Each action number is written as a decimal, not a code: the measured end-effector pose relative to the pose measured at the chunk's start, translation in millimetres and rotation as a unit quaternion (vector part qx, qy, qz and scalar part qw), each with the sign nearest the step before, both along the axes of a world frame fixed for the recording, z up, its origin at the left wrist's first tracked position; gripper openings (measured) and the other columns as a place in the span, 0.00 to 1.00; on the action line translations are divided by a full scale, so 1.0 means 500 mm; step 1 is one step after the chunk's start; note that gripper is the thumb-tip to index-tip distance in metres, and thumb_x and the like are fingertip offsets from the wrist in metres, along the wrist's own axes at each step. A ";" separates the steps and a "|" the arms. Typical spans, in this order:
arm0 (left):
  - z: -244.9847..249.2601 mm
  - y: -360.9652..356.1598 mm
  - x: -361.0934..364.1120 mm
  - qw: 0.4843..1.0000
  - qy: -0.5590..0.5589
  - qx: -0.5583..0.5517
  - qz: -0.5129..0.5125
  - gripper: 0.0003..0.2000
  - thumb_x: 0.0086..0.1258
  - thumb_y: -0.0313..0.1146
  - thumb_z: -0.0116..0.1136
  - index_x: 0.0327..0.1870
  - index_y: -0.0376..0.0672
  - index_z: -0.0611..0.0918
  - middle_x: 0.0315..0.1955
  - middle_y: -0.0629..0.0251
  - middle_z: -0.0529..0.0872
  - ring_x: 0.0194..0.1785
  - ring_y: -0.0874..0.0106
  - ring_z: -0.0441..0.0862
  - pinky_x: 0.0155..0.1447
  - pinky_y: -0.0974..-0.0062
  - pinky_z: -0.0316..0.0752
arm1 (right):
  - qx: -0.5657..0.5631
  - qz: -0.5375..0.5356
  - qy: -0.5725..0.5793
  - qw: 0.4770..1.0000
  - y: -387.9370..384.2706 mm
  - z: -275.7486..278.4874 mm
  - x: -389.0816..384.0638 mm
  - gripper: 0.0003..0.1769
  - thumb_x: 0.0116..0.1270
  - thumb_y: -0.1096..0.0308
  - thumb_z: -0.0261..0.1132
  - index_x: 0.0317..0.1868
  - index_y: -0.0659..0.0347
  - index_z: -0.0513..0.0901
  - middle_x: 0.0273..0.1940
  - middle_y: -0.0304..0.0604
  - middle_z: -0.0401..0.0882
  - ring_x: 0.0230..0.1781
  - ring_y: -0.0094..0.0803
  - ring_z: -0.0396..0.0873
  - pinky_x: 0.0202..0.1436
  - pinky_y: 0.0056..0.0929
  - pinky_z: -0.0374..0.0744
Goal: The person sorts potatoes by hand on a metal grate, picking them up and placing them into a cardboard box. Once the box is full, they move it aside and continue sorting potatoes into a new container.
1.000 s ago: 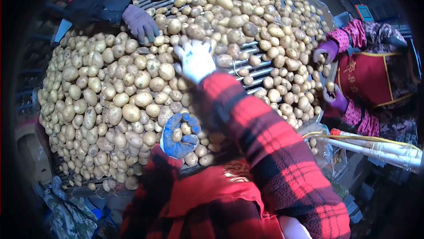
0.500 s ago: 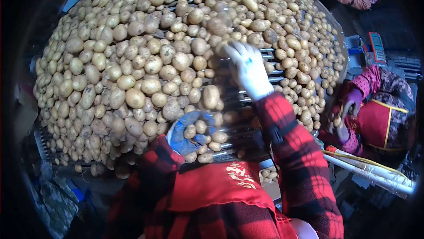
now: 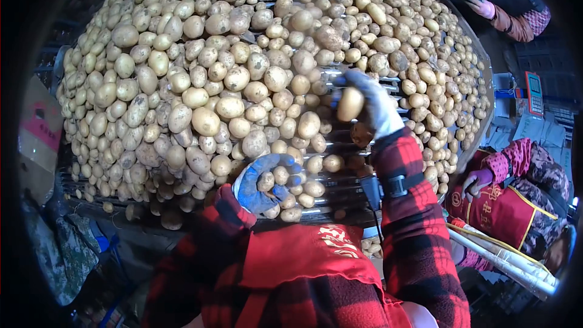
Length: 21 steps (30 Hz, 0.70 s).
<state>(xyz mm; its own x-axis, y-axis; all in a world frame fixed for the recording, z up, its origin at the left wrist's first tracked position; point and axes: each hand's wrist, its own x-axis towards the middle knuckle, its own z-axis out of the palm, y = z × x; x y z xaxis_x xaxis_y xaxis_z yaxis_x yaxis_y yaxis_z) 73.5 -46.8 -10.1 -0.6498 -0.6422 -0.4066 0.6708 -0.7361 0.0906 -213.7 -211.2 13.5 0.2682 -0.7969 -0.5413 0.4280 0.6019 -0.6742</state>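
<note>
A wide heap of potatoes (image 3: 206,121) lies over metal bars (image 3: 346,189) in front of me. My right hand (image 3: 378,106), in a white and blue glove, is closed around a pale oval potato (image 3: 350,104) above the gap in the heap. Beneath that wrist a darker reddish-brown potato (image 3: 362,134) shows. At the near edge my left hand (image 3: 248,189), in a blue-palmed glove, curls palm up around small potatoes (image 3: 280,175). More little potatoes (image 3: 313,188) lie right beside its fingertips.
A person in a red apron (image 3: 495,206) sits at the right, near white pipes (image 3: 504,261). Another person's gloved hands (image 3: 480,5) are at the top right edge. A cardboard box (image 3: 39,140) stands left; a teal-screened device (image 3: 534,92) stands right.
My right hand has turned over and drawn slightly right, now with a potato in it. My left hand stays cupped. The gloved hand at the top is out of view; the right-hand person's hands have moved.
</note>
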 end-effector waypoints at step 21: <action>0.037 -0.021 0.092 0.990 0.035 0.129 -0.051 0.14 0.87 0.43 0.49 0.55 0.41 0.81 0.53 0.60 0.83 0.53 0.64 0.80 0.36 0.79 0.72 | -0.185 0.324 0.327 0.868 -0.170 0.012 0.165 0.24 0.75 0.47 0.70 0.57 0.58 0.89 0.41 0.38 0.89 0.35 0.25 0.82 0.37 0.29 0.79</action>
<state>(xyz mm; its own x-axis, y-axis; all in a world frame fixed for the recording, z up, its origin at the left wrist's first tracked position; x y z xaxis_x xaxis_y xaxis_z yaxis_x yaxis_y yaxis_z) 119.5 -57.1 8.3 -0.7384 -0.4525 -0.4999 0.5901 -0.7924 -0.1544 -131.5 -296.4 19.5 0.4570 -0.7454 -0.4853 -0.4660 0.2642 -0.8445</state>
